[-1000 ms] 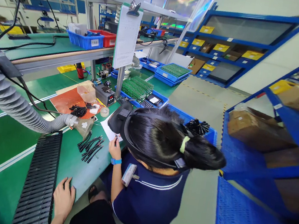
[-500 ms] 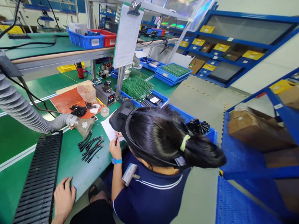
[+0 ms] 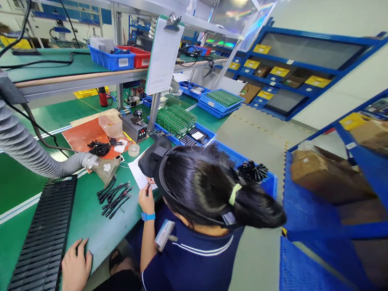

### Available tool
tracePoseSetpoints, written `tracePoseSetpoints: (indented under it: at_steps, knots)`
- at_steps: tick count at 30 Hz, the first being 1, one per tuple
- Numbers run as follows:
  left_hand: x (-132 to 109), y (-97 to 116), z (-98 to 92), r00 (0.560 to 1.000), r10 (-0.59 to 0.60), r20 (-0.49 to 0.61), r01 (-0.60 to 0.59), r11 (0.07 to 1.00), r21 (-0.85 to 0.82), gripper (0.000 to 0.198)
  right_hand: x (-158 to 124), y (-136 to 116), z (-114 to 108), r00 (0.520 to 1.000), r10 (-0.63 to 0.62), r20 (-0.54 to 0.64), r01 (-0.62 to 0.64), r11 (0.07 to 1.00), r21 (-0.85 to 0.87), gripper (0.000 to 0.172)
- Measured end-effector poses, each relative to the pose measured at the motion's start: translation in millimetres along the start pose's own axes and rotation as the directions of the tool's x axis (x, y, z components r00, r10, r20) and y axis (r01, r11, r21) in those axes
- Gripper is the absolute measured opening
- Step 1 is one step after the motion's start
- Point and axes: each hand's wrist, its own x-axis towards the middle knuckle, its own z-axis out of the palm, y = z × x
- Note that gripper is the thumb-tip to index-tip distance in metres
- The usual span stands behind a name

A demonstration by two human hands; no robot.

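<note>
My left hand (image 3: 75,266) lies palm down on the green table (image 3: 95,223) near its front edge. Its fingers are bent slightly and apart, holding nothing. Just to its left is a long black slotted rack (image 3: 42,239), close by the fingertips. Farther up the table lies a loose bunch of short black cables (image 3: 113,197). My right hand is out of view. At my right sits a co-worker (image 3: 194,262) in a dark blue shirt and black headgear; the co-worker's hand (image 3: 147,200) pinches a small dark piece over white paper (image 3: 137,171).
A grey flexible duct (image 3: 33,146) with a clear funnel (image 3: 106,170) reaches over the table. Behind it are an orange mat (image 3: 77,135), a grey control box (image 3: 134,128) and green boards (image 3: 176,119) in blue trays. A clipboard (image 3: 163,58) hangs above. Blue shelves (image 3: 318,193) stand right.
The view has tilted up a little, so the scene sits lower in the picture. My left hand still rests by the table edge. The co-worker keeps nearly the same pose.
</note>
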Motion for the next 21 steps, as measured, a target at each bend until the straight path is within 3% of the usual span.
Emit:
tracePoseSetpoints:
  at_steps: [10,21]
  knots:
    - [1.1,-0.2,5.9,0.999,-0.017,-0.046,0.015,0.999,-0.029,0.037,-2.3,-2.3,3.5,0.997,0.012,-0.078,-0.017,0.998,-0.067,0.015]
    - [0.5,-0.1,5.9,0.999,-0.012,-0.045,0.011,1.0,-0.008,0.036,2.5,-0.7,-4.9,0.998,-0.005,0.056,-0.001,0.995,0.102,0.017]
